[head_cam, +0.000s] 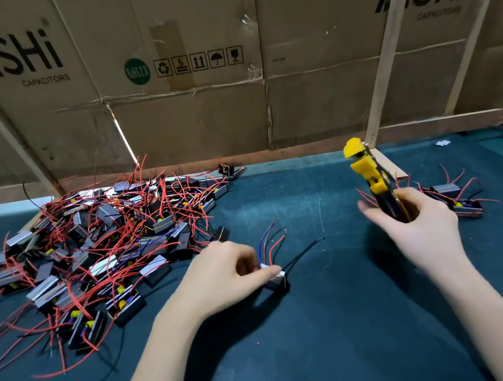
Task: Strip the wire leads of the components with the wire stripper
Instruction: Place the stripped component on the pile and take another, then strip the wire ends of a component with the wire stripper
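At centre frame we see the left hand [223, 275] pinching 1 component [276, 279] on the bench [327, 325], its leads [272, 242] fanned upward. Right of centre, the right hand [416, 225] grips the wire stripper [373, 179] upright. More components [91, 254] are heaped at left.

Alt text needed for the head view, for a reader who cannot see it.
A person's right hand holds a yellow-and-black wire stripper upright, while the left hand pinches a small black component with red, blue and black leads on the dark green table mat. A tangled pile of red-wired components lies to the left.
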Demonstrator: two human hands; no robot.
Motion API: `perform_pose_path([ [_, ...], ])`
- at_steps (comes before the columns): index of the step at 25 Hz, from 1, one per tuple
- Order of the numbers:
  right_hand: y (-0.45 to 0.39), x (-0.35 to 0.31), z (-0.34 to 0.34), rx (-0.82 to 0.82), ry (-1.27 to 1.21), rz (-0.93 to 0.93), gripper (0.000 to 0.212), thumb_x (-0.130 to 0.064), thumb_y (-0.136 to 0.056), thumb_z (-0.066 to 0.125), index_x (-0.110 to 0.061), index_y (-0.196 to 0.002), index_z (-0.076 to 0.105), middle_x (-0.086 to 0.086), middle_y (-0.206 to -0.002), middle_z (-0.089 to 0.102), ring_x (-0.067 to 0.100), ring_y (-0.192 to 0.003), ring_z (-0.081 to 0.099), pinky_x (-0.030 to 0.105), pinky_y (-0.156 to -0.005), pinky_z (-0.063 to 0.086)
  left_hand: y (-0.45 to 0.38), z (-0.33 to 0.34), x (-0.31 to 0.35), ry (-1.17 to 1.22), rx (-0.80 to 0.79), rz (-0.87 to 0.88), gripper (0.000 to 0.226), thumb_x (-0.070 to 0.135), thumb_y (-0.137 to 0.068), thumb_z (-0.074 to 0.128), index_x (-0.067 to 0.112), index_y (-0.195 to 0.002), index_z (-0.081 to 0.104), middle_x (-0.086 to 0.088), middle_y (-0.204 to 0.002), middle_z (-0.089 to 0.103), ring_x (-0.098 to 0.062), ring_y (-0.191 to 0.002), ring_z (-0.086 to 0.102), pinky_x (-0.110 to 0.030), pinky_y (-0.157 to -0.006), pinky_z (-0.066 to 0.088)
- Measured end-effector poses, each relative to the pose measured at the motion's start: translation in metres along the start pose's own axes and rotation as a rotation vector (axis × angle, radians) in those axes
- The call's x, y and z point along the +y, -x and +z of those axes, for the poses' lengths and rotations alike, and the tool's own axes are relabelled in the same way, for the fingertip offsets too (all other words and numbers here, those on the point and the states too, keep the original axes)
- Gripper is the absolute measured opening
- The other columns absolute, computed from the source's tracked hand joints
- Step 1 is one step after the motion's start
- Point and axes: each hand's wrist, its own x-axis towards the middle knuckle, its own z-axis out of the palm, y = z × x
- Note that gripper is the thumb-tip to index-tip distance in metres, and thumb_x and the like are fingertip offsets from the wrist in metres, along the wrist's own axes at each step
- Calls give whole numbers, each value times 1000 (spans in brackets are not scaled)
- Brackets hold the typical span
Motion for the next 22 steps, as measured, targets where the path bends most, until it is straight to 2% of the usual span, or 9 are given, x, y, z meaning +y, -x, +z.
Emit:
perform_pose_path([
  [3, 1, -8, -4, -126, -343, 55, 33, -50, -74, 76, -18, -78, 70, -4, -68, 66, 15, -71, 63, 27, -77, 51, 1, 19, 19, 123, -8, 127, 20, 42, -89, 63, 24, -97, 64, 6, -96, 70, -15, -90, 62, -35, -85, 49],
  [5, 2, -9, -4, -274, -557, 115, 38, -50, -72, 72, -14, -82, 67, 1, -75, 67, 22, -75, 67, 38, -83, 55, 0, 35, 31, 80, -91, 268, 42, 40, -92, 58, 22, -130, 53, 6, -140, 55, -12, -125, 50, -33, -106, 36],
  [6, 2, -9, -4, -374, -637, 148, 43, -52, -73, 69, -11, -85, 65, 7, -79, 67, 26, -78, 68, 43, -85, 54, 0, 39, 36, 49, -89, 304, 47, 41, -94, 55, 22, -136, 48, 8, -149, 46, -9, -132, 42, -32, -108, 29],
  [9, 8, -12, 2, -654, -844, 265, 45, -53, -86, 55, -9, -86, 64, 21, -88, 67, 40, -87, 69, 43, -81, 56, -2, 33, 33, -10, 148, 265, 38, 37, -93, 54, 23, -128, 55, 10, -136, 54, -11, -127, 46, -32, -100, 31],
  [13, 15, -13, 15, -764, -936, 396, 47, -51, -87, 53, -6, -84, 66, 21, -87, 66, 33, -85, 68, 42, -81, 57, -6, 11, -1, -75, 534, -118, 30, 20, -83, 69, 12, -111, 61, -4, -107, 62, -29, -100, 57, -44, -85, 45],
  [15, 18, -12, 22, -776, -913, 419, 46, -51, -86, 54, -6, -83, 66, 20, -87, 66, 32, -87, 68, 43, -84, 55, -5, 8, -13, -140, 442, -308, 31, 24, -83, 71, 12, -109, 60, -6, -103, 60, -31, -97, 59, -43, -82, 46],
  [17, 20, -11, 28, -783, -894, 449, 45, -49, -85, 55, -5, -85, 65, 23, -96, 68, 36, -93, 68, 43, -84, 56, -5, 13, -14, -144, 328, -337, 21, 23, -85, 68, 13, -103, 62, -5, -101, 59, -31, -93, 61, -41, -79, 47],
  [20, 23, -11, 35, -731, -928, 502, 43, -47, -81, 61, -4, -80, 68, 24, -109, 69, 37, -106, 67, 43, -82, 58, -4, 22, -1, -39, 259, -130, 8, 11, -84, 64, 13, -92, 64, -3, -92, 58, -27, -88, 60, -40, -77, 48],
  [22, 20, -9, 36, -607, -910, 495, 35, -46, -72, 69, -12, -71, 72, 15, -93, 69, 29, -96, 70, 45, -80, 58, -3, 25, 9, 49, 180, 12, 10, 6, -82, 62, 12, -89, 65, -1, -90, 58, -24, -86, 59, -39, -77, 48],
])
